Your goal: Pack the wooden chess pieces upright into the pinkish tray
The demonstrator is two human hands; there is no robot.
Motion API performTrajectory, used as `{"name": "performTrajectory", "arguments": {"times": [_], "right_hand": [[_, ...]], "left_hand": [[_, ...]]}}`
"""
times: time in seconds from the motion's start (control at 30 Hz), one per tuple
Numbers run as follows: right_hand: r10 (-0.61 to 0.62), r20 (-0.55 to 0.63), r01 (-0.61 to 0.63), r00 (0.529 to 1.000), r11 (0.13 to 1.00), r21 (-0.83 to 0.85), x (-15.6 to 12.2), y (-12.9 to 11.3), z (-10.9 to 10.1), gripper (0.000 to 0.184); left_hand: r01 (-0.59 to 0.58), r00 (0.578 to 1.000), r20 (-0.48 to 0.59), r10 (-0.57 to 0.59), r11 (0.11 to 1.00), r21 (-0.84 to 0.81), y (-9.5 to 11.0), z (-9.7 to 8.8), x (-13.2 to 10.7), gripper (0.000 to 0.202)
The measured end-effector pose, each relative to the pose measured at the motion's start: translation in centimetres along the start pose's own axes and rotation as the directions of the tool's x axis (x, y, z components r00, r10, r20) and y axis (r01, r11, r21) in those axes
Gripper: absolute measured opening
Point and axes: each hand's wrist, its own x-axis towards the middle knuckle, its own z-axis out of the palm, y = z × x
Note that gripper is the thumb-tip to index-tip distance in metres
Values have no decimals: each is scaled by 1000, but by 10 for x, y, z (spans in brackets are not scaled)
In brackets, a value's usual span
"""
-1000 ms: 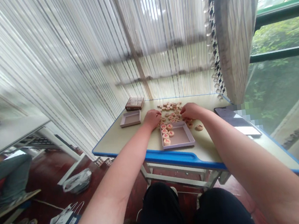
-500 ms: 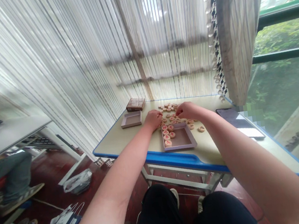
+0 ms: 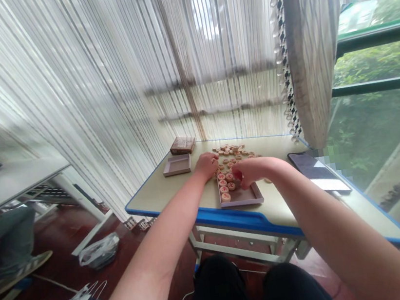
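Currently I'm holding my right hand (image 3: 247,171) half-curled over the shallow box (image 3: 243,203), my left hand (image 3: 207,164) half-curled too; xiangqi pieces (image 3: 229,177) are lying between them; whether either is gripping anything, I'm not discerning.

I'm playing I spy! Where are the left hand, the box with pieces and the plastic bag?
Left hand (image 3: 207,164): head view, back of hand.
Box with pieces (image 3: 242,203): head view, front wall.
Plastic bag (image 3: 99,250): head view, its middle.
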Motion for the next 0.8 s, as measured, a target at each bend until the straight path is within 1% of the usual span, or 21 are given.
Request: {"name": "performTrajectory", "arguments": {"times": [0.07, 0.1, 0.27, 0.37, 0.47, 0.57, 0.7, 0.8], "right_hand": [[-34, 10, 34, 999, 999, 41, -2, 4, -2, 43], [-42, 17, 41, 999, 998, 57, -2, 7, -2, 41], [41, 48, -44, 998, 997, 58, -2, 17, -1, 23], [81, 46, -84, 996, 995, 60, -2, 14, 0, 23], [123, 1, -123, 992, 990, 68, -2, 8, 0, 24], [150, -16, -148, 989, 987, 66, -2, 5, 0, 21], [146, -9, -146, 989, 987, 62, 0, 8, 1, 19], [126, -2, -126, 992, 988, 86, 3, 12, 2, 22]], "left_hand": [[1, 1000, 4, -1, 1000, 3, 0, 0, 0, 24], [7, 1000, 5, -7, 1000, 5, 0, 0, 0, 24], [23, 1000, 7, -22, 1000, -8, 0, 0, -2, 24], [11, 1000, 14, -11, 1000, -10, 0, -1, -2, 23], [8, 1000, 20, -8, 1000, -5, 0, -1, -2, 23], [8, 1000, 10, -8, 1000, -5, 1, -2, -2, 24], [20, 1000, 11, -21, 1000, 5, 1, -1, -2, 24], [18, 1000, 23, -18, 1000, 2, 1, -1, -1, 24]]}}
